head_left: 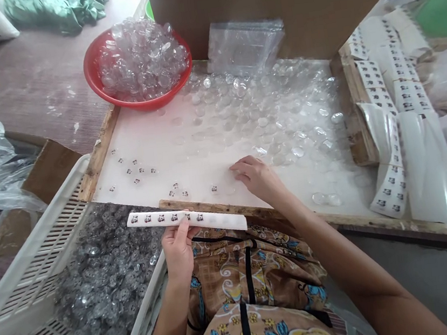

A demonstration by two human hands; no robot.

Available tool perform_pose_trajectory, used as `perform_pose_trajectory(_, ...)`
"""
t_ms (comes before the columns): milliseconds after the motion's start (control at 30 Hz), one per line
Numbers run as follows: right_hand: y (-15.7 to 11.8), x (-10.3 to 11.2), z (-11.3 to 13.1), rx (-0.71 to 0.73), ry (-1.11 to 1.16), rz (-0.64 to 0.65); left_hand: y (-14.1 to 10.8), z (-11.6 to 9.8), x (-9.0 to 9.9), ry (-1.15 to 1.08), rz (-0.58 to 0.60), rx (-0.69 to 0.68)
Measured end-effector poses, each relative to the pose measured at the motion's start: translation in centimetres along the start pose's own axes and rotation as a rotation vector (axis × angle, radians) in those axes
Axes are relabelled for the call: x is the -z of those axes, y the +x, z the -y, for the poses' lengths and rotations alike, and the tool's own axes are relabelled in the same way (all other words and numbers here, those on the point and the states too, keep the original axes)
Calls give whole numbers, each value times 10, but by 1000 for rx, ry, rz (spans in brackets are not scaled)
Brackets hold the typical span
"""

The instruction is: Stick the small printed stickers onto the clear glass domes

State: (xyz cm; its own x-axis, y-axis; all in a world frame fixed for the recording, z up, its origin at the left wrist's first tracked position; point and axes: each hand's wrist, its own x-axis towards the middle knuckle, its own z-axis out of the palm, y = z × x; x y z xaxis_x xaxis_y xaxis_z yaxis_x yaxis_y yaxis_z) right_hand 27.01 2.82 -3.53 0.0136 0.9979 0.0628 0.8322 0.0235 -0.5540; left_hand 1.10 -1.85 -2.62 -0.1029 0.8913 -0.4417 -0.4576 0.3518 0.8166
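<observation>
- Fingers of the right hand [258, 178], near the centre of the frame, are drawn in low over the white board [140, 137], pointing left; whether anything is pinched between them, I cannot tell.
- From those fingertips, the sticker strip [227, 222] lies toward the lower left. Its long axis runs nearly across the frame, the right end dipping slightly; that end is blank and closest to the right hand, while small panda prints line the rest.
- The left hand [179, 253] pinches the strip near its middle, thumb on the printed face and fingers behind, so it is the nearer hand to it.
- One panda-marked piece [213, 189] sits between the right fingertips and the strip; others are scattered on the board's left side.
- Loose clear discs [267, 121] spread from just beside the right hand toward the upper right; the right hand is the nearer one to them.
- At upper left, a red bowl [138, 105] holds a heap of clear discs.
- At lower left, beside the left forearm, a white slotted crate [143, 313] holds many clear pieces with dark marks.
- Along the right edge lie banded printed strips [392, 185].
</observation>
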Motion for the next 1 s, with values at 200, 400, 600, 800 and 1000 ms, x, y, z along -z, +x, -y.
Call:
perform_pose_trajectory(200,-21,15,28,-17,130,-36,1,2,1,16,-19,-9)
perform_pose_trajectory(400,-39,11,86,96,462,209,-7,4,-7,124,44,-61)
perform_pose_trajectory(600,-52,-11,103,110,397,118,-14,10,-4,226,86,-106)
perform_pose_trajectory(800,-47,5,86,66,552,19,-12,12,-2,125,72,-57)
perform_pose_trajectory(1000,-10,22,19,-303,492,-101,-6,6,-1,58,13,-41)
